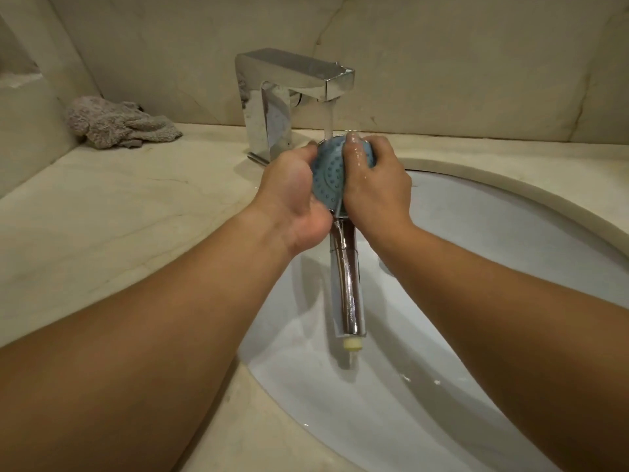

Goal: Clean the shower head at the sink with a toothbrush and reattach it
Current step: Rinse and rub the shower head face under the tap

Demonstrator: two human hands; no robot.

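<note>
Over the white sink bowl, under the running tap, I see the shower head. Its blue face looks up at me and its shiny handle points back toward me. My left hand cups one side. My right hand curls over the other, thumb rubbing the face. No toothbrush shows. I can read no writing.

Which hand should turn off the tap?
Probably the left hand: it is nearer the tap. The right hand curls over the shower head and could keep holding it.
</note>
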